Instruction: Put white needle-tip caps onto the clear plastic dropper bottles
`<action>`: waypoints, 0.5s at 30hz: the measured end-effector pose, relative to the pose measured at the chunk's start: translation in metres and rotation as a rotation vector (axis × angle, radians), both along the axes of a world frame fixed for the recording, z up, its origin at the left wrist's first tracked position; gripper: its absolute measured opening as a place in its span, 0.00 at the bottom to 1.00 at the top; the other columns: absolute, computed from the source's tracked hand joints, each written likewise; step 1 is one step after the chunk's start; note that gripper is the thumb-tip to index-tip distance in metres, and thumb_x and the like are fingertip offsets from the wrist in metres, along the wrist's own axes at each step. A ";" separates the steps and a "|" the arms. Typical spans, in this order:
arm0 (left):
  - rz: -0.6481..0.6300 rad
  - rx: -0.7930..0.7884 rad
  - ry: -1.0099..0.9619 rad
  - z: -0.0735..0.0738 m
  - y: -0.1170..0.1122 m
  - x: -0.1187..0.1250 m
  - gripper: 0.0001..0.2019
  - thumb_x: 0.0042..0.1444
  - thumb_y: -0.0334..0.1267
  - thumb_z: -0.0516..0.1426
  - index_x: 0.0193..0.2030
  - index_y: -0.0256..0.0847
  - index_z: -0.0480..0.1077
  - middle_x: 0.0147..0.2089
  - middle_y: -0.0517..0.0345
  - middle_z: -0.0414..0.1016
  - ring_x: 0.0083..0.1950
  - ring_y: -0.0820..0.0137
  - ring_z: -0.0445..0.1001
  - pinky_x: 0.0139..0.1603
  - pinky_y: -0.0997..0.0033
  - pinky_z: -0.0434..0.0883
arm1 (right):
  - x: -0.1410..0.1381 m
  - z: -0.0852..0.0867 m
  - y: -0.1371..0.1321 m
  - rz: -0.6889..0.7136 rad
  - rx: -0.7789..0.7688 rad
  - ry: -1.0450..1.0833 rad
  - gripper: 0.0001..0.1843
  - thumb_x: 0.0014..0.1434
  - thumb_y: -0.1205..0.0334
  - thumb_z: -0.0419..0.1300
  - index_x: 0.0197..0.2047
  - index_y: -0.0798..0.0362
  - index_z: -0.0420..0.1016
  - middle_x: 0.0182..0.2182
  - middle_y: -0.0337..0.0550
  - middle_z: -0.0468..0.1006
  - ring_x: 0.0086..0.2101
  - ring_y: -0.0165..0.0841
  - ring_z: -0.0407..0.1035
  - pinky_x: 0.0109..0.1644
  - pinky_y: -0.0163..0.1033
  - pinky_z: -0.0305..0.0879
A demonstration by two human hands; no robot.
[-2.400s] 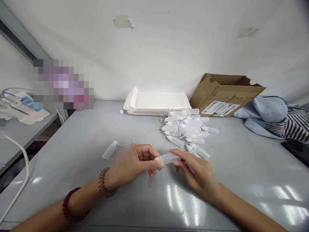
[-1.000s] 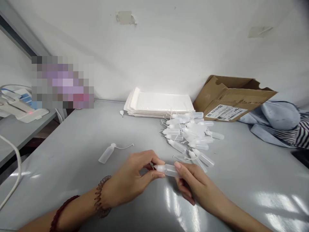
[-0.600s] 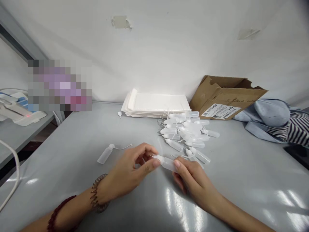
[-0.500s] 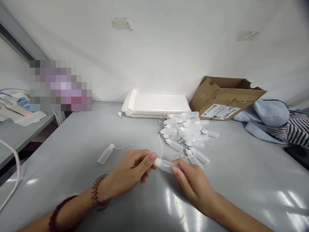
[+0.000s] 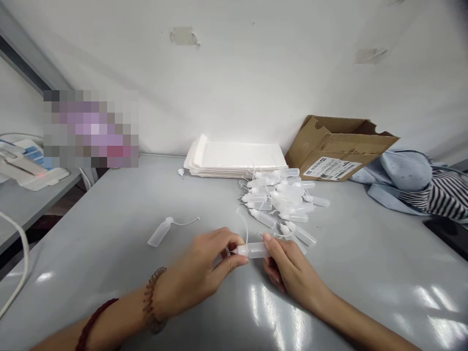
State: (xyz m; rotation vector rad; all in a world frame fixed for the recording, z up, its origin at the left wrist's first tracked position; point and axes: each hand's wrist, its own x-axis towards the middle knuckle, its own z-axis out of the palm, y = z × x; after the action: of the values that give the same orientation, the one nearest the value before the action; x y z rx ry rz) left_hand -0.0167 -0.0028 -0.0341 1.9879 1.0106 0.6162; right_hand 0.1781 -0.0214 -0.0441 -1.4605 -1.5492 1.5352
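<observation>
Grey tabletop (image 5: 109,243) holding plastic dropper bottles (image 5: 281,197) meets a white wall (image 5: 234,83).

White wall (image 5: 234,73) all across the back, with two bits of old torn tape (image 5: 185,35) stuck high up. Gray beam (image 5: 29,48) along the top left corner. Long gray bench (image 5: 91,253), smooth and shiny, with bright patches of light (image 5: 435,297) on top. At the back of the bench, a stack of white flat bags (image 5: 234,158) and a brown cardboard box (image 5: 340,153) tipped against the wall, with a white label (image 5: 331,168) on its side. Farther right, a blue cloth (image 5: 404,173) and a striped cloth (image 5: 442,195) in a heap. Down on the left, a lower gray table (image 5: 36,209) with a white machine (image 5: 25,168) and a small red light, plus a white cord (image 5: 18,243). Dark floor (image 5: 62,202) in the gap between. One blurred patch (image 5: 91,129) by the wall, too fuzzy to tell.
</observation>
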 end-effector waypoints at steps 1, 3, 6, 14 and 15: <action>-0.008 -0.179 -0.014 0.003 0.002 0.000 0.10 0.61 0.41 0.52 0.35 0.39 0.69 0.31 0.59 0.72 0.32 0.72 0.70 0.34 0.75 0.68 | 0.000 -0.001 0.000 0.007 0.043 -0.021 0.29 0.66 0.45 0.39 0.17 0.50 0.53 0.11 0.32 0.56 0.14 0.25 0.51 0.21 0.34 0.51; -0.050 -0.486 -0.052 0.007 0.007 0.000 0.16 0.62 0.46 0.49 0.30 0.39 0.68 0.27 0.60 0.72 0.29 0.73 0.71 0.32 0.75 0.69 | 0.002 -0.003 0.000 0.040 0.181 -0.098 0.27 0.67 0.46 0.38 0.19 0.50 0.54 0.13 0.34 0.58 0.16 0.26 0.53 0.22 0.35 0.52; -0.085 -0.691 -0.104 0.008 0.009 0.001 0.19 0.62 0.49 0.47 0.28 0.38 0.66 0.22 0.62 0.70 0.25 0.73 0.71 0.29 0.75 0.68 | 0.004 -0.007 0.002 0.088 0.377 -0.230 0.25 0.67 0.47 0.36 0.22 0.49 0.53 0.15 0.34 0.59 0.17 0.28 0.53 0.24 0.36 0.52; -0.129 -0.232 0.014 0.008 0.002 0.003 0.18 0.63 0.40 0.48 0.24 0.38 0.65 0.23 0.61 0.67 0.27 0.74 0.67 0.30 0.76 0.66 | 0.001 -0.006 -0.002 0.004 0.047 0.003 0.31 0.65 0.43 0.37 0.15 0.49 0.49 0.11 0.32 0.50 0.14 0.25 0.47 0.18 0.34 0.47; -0.142 -0.062 0.046 0.006 0.001 0.003 0.17 0.64 0.38 0.47 0.24 0.38 0.65 0.23 0.61 0.66 0.27 0.74 0.65 0.29 0.75 0.64 | 0.000 -0.004 -0.002 0.002 -0.011 0.028 0.32 0.65 0.42 0.37 0.14 0.50 0.48 0.11 0.32 0.49 0.13 0.24 0.46 0.18 0.34 0.46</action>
State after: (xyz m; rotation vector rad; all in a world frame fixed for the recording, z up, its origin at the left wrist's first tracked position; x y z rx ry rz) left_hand -0.0139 -0.0022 -0.0280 2.0063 0.8964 0.4584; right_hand 0.1786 -0.0234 -0.0482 -1.4383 -1.5284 1.5615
